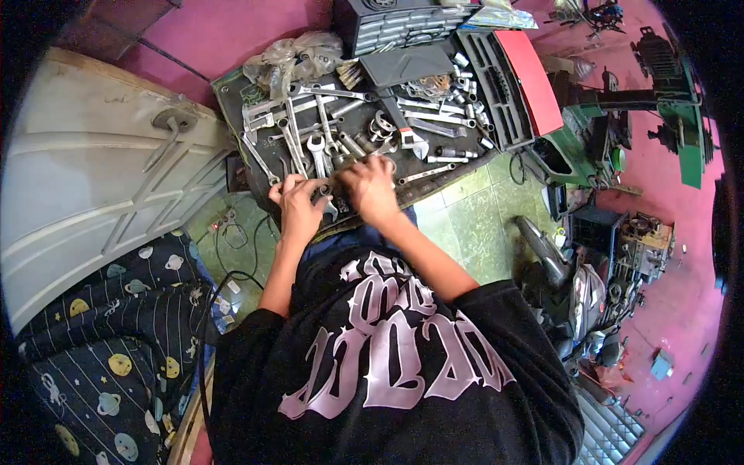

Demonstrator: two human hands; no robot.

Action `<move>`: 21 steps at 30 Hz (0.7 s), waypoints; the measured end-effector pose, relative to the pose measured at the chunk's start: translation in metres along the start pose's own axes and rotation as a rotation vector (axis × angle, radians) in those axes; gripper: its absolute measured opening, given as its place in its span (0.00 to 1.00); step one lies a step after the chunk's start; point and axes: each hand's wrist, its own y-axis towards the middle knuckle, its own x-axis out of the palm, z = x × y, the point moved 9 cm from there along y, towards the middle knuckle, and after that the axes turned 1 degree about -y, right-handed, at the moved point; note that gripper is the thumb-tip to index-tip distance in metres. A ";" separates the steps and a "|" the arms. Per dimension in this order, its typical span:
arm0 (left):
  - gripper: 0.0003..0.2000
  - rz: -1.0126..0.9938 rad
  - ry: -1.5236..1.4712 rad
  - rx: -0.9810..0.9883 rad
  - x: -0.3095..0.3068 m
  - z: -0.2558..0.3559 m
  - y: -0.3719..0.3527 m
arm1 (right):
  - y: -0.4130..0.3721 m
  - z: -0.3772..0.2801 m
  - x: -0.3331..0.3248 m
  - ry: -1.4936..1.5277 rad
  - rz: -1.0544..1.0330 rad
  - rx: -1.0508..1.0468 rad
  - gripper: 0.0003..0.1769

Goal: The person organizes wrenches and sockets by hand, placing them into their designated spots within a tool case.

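Note:
Near the front edge of the tool-covered table point(426, 180), my left hand point(299, 208) has its thumb and fingers bent around a small metal part too small to name. A wrench end shows just below its fingertips. Close on its right is my right hand point(370, 190), its fingers curled downward and blurred; what they touch is hidden. Behind both hands lies an open-end wrench point(318, 152) among several other wrenches. An adjustable wrench point(411, 138) with an orange-marked head lies to the right of my right hand.
A plastic bag point(298, 60), black drawer organizer point(403, 29) and sockets point(463, 85) are at the back. A red panel point(530, 81) borders the table's right side. A white door point(116, 155) stands left; a motorcycle point(577, 291) is at right.

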 end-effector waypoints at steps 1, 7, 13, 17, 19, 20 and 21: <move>0.18 0.006 0.014 0.012 0.001 0.000 0.000 | 0.000 -0.014 0.001 0.053 -0.019 -0.022 0.14; 0.18 -0.006 0.007 -0.032 -0.004 -0.004 -0.006 | 0.002 0.014 -0.003 0.039 -0.004 0.022 0.18; 0.18 -0.021 -0.028 -0.009 -0.010 0.004 -0.006 | 0.003 0.080 -0.008 -0.141 -0.002 0.203 0.14; 0.18 -0.024 0.012 0.067 -0.013 0.014 0.000 | 0.000 0.029 -0.005 -0.043 0.019 0.072 0.18; 0.18 -0.019 0.025 0.093 -0.014 0.017 0.002 | -0.003 -0.011 -0.009 0.093 -0.015 0.003 0.15; 0.17 -0.015 0.036 0.122 -0.014 0.020 0.001 | -0.004 -0.024 -0.009 0.161 -0.030 -0.022 0.13; 0.17 -0.018 0.036 0.123 -0.013 0.018 -0.001 | -0.005 -0.026 -0.008 0.163 -0.007 -0.035 0.15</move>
